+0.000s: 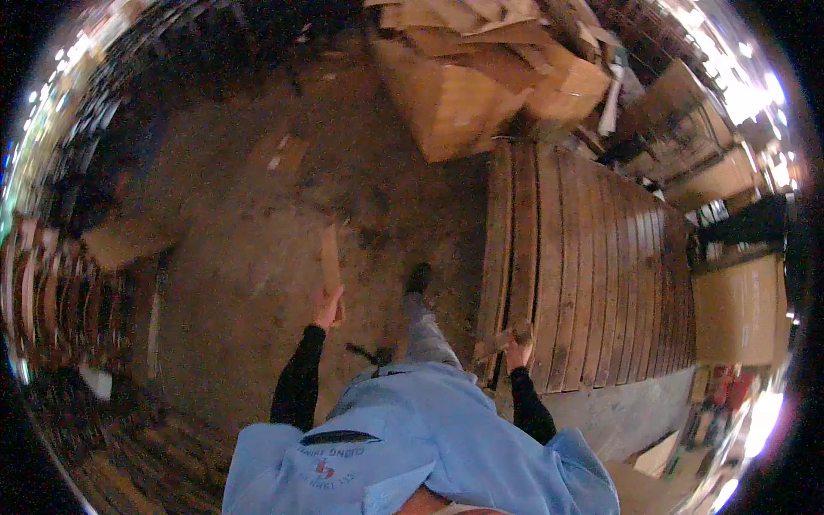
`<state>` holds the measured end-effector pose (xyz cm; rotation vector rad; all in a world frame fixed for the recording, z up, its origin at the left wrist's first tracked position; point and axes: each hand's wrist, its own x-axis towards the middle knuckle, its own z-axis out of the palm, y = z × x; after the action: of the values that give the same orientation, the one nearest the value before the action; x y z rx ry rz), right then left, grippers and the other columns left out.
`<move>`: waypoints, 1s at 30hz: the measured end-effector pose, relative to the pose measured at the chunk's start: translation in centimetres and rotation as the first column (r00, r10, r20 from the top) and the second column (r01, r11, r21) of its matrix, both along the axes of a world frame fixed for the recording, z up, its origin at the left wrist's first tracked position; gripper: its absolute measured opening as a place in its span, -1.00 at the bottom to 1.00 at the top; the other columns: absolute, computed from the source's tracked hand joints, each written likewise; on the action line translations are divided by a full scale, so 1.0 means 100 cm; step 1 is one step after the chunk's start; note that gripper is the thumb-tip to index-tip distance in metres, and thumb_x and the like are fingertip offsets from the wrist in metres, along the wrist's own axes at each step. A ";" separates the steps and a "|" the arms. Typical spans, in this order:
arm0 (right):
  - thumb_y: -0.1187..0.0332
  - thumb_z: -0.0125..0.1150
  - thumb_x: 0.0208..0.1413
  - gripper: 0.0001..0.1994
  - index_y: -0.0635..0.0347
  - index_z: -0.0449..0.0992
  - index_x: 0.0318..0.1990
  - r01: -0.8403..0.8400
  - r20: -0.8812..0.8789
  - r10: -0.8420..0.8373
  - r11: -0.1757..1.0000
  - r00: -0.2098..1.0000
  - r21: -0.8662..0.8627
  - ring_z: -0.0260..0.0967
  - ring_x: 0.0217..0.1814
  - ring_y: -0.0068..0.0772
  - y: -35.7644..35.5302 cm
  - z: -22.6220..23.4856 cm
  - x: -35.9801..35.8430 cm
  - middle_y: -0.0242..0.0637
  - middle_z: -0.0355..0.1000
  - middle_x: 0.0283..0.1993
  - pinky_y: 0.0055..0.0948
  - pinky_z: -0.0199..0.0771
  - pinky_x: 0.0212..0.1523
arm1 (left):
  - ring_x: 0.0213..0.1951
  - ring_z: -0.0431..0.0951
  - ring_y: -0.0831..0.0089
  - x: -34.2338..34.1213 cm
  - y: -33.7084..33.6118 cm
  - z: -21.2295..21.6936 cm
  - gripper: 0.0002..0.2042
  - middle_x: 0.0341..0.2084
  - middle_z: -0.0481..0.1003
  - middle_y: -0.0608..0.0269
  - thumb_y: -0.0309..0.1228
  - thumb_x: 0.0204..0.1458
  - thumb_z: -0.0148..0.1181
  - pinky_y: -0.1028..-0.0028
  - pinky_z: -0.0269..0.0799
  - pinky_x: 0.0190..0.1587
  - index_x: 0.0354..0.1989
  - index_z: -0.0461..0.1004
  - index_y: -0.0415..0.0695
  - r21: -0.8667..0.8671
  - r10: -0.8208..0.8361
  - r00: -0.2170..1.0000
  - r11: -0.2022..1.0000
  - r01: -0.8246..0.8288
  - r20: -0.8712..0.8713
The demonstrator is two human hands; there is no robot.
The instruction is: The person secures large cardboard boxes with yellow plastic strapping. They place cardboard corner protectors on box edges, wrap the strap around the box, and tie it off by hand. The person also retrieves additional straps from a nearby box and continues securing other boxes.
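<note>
The left hand (329, 307) of the person is in front of the body, above the brown floor (232, 343), and its fingers are closed around the lower end of a light brown strip (331, 257), which is long, narrow and points away from the body. The right hand (518, 352) is at the near left edge of a slatted wooden platform (592, 275); its fingers appear to grasp a short brown piece (493, 345), which lies to the left of the hand, but I cannot tell whether this piece touches the platform. The two hands are well apart, with the light blue shirt (386, 412) and one dark shoe (419, 276) between them. Black sleeves (299, 378) cover both forearms. Beyond the platform, at its far left corner, there is a large cardboard box (463, 103), and flattened cardboard sheets (481, 34) are piled above it. To the right of the platform stands another carton (738, 309). On the left side, a cardboard piece (124, 240) is near some wooden slats (34, 283), which are blurred.
</note>
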<state>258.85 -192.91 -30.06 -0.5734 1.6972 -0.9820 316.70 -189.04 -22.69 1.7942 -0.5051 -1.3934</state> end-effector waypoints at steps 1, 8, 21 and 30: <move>0.23 0.12 0.23 -0.37 0.06 0.04 0.40 0.108 0.121 -0.106 0.994 0.987 -0.009 0.28 0.15 -0.16 -0.036 0.014 0.014 -0.18 0.16 0.35 -0.04 0.32 0.09 | -0.41 0.44 0.56 -0.005 -0.018 -0.003 -0.56 -0.39 0.44 0.28 -0.05 0.15 0.15 0.39 0.40 -0.38 0.01 0.38 -0.15 -0.094 0.057 0.998 0.994 -0.053 0.032; 0.25 0.26 0.17 -0.36 0.24 0.11 0.32 0.017 0.099 0.012 0.961 0.995 -0.277 0.28 0.17 -0.23 -0.278 0.106 0.090 -0.11 0.24 0.24 -0.15 0.43 0.04 | -0.44 0.38 0.53 0.047 -0.133 -0.011 -0.59 -0.44 0.36 0.33 -0.08 0.16 0.13 0.35 0.34 -0.36 -0.03 0.33 -0.16 0.004 0.186 0.982 0.983 -0.186 -0.015; 0.56 0.21 0.05 -0.67 0.22 0.47 0.01 -0.252 -0.462 -0.423 0.463 0.779 -0.850 0.36 0.10 -0.27 -0.656 0.335 0.168 -0.21 0.44 0.03 -0.26 0.40 0.10 | -0.28 0.38 0.43 0.083 -0.561 0.020 -0.36 -0.26 0.34 0.26 -0.09 0.15 0.16 0.31 0.36 -0.24 0.30 0.09 -0.14 -0.383 0.330 0.933 0.851 -0.359 -0.141; 0.51 0.15 0.06 -0.67 0.27 0.50 0.03 -0.515 -0.703 -0.482 0.479 0.523 -0.711 0.37 0.06 -0.17 -0.853 0.432 0.170 -0.13 0.40 0.02 -0.34 0.37 0.07 | 0.17 0.26 0.26 0.060 -0.807 0.084 -0.23 0.27 0.12 0.02 -0.20 0.14 0.16 0.27 0.20 0.19 0.42 -0.12 -0.20 -0.572 0.119 0.993 0.814 -0.101 -0.007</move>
<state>275.85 -278.17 13.11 -2.1555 1.8203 -1.7679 322.69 -269.76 -14.31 1.3237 -0.7344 -0.9912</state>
